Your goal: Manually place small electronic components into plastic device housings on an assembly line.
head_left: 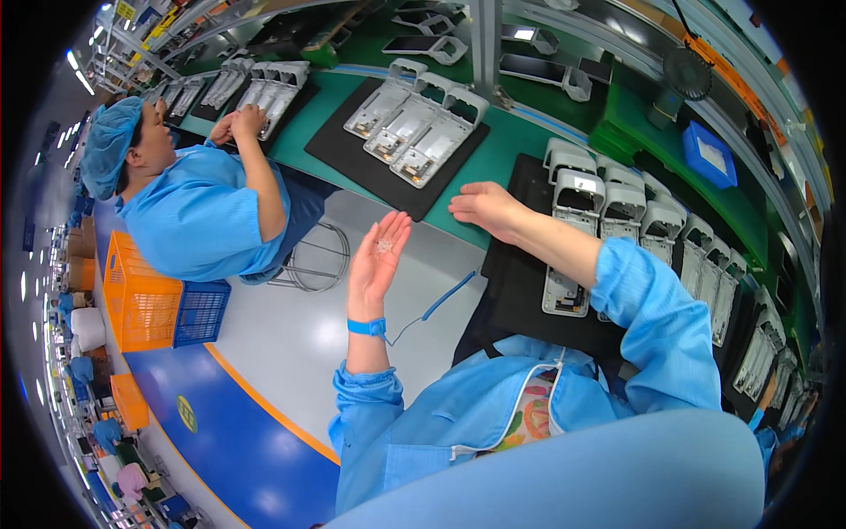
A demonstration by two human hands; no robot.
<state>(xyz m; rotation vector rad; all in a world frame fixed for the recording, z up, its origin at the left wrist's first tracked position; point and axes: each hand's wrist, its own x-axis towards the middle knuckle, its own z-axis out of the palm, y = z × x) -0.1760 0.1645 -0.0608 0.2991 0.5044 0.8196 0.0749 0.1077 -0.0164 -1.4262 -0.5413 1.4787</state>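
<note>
My left hand [379, 264] is palm up and open, fingers stretched out, with a blue wrist strap [367, 327] below it. Several tiny clear pieces [383, 246] rest on its palm; they are too small to name. My right hand [483, 208] hovers by the bench's near edge, fingers extended, with nothing visible in it. Ahead of both hands, several grey device housings [388, 119] with open loop-shaped ends lie on a black mat [333, 148]. More grey housings [579, 189] stand in rows under and beyond my right forearm.
At the left a co-worker [203, 203] in blue cap and smock handles similar housings. Orange [137, 291] and blue crates [201, 310] sit on the floor near a round stool [322, 256]. A green bin [626, 123], blue tray [708, 155] and small fan [687, 72] stand at the back right.
</note>
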